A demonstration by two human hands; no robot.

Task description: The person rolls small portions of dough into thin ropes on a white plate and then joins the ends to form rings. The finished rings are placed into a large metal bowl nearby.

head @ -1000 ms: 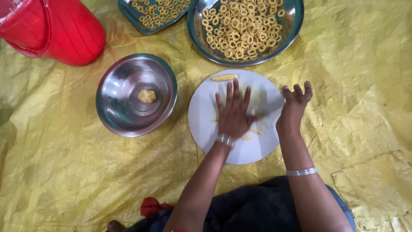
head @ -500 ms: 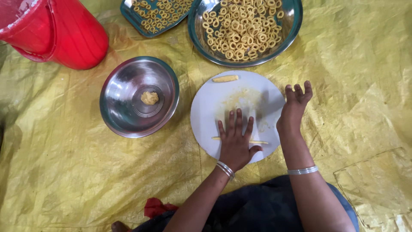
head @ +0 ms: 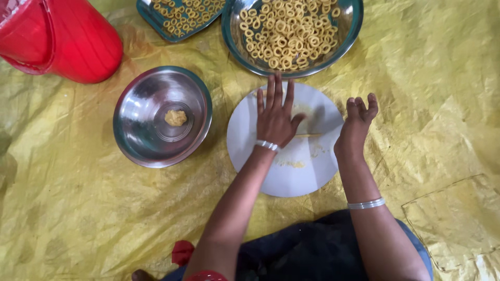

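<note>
My left hand (head: 275,115) lies flat, palm down, fingers spread, on the far part of a round white plate (head: 297,171). A thin strand of yellow dough (head: 309,136) pokes out from under it toward the right. My right hand (head: 356,128) rests at the plate's right edge with fingers loosely curled upward, holding nothing. Smears of dough (head: 290,163) mark the plate. To the left stands a steel bowl (head: 151,140) with a small lump of dough (head: 175,117) in it.
A large steel dish (head: 350,28) filled with several dough rings sits beyond the plate. A teal tray (head: 150,15) with more rings lies at top centre. A red plastic bucket (head: 65,39) stands top left. Yellow sheeting (head: 78,208) covers the floor.
My left hand slid back toward me over the plate, then pushed forward to its far part, rolling the dough. My right hand stayed at the plate's edge.
</note>
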